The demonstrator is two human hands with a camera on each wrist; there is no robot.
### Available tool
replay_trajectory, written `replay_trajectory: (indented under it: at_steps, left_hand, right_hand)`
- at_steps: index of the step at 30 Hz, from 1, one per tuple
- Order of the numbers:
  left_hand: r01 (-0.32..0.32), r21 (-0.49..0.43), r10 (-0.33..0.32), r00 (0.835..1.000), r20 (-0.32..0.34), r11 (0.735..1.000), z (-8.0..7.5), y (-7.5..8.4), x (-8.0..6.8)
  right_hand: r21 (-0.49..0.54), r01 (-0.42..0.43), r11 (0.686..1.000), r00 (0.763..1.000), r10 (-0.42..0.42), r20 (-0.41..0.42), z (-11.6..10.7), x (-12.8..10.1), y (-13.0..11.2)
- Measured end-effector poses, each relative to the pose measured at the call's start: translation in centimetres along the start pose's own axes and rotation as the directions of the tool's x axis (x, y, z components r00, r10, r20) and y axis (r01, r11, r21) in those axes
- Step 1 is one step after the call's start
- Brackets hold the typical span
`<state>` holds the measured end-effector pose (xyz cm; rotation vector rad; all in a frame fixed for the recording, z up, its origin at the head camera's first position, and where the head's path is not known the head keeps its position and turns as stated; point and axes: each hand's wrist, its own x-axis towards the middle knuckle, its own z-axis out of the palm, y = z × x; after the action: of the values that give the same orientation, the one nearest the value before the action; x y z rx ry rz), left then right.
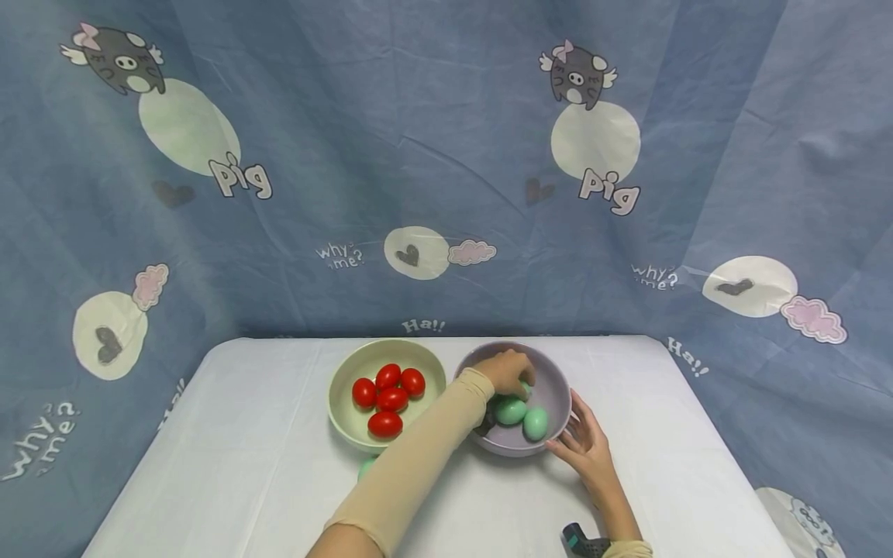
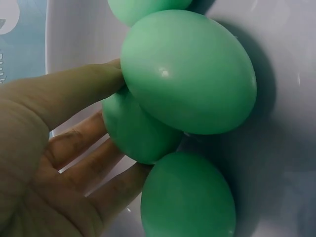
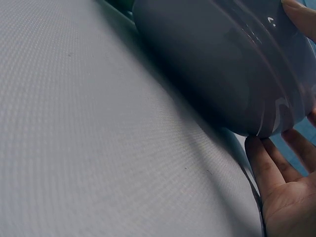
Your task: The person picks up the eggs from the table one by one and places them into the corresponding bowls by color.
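My left hand [image 1: 511,372] reaches down into the purple-grey bowl [image 1: 556,387]. In the left wrist view its thumb and fingers close around a green egg [image 2: 140,131], partly hidden behind a nearer green egg [image 2: 190,74]. Another green egg [image 2: 187,197] lies below these, and part of one more shows at the top edge. On the bowl's right side, my right hand [image 1: 589,453] steadies it, thumb at the near side and fingers along the outer wall. The right wrist view shows the thumb and fingertips on the bowl's side [image 3: 212,64].
A pale green bowl [image 1: 338,395] holding several red eggs [image 1: 392,400] stands to the left. One green egg [image 1: 366,467] shows on the white table [image 1: 230,457], mostly behind the left sleeve [image 1: 418,465]. A blue patterned curtain [image 1: 446,155] hangs behind the table.
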<state>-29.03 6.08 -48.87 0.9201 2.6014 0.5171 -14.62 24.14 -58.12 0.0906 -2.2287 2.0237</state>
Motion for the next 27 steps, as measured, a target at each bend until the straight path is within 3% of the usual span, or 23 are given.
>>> replay_trajectory:
  at_steps: [5, 14, 21, 27]
  left_hand:
    - [-0.012, 0.003, 0.012, 1.0, -0.005, 1.0, -0.1, -0.1, -0.3]
    - [-0.096, -0.011, 0.095, 0.993, -0.064, 0.995, -1.3, -1.1, -1.3]
    - [-0.156, -0.096, 0.143, 0.981, -0.127, 0.983, -3.4, -1.1, -4.6]
    - [-0.215, -0.126, 0.183, 0.957, -0.223, 0.968, -4.0, -1.4, -8.1]
  right_hand:
    - [0.001, 0.001, 1.0, 1.0, -0.001, 0.003, 0.1, 0.1, 0.1]
    - [-0.019, 0.015, 1.0, 1.0, -0.015, -0.008, 0.0, 0.1, 0.1]
    - [-0.013, -0.002, 1.0, 1.0, 0.002, -0.009, -0.1, 0.2, 0.1]
    - [-0.009, -0.01, 1.0, 1.0, 0.01, -0.013, 0.0, 0.3, 0.1]
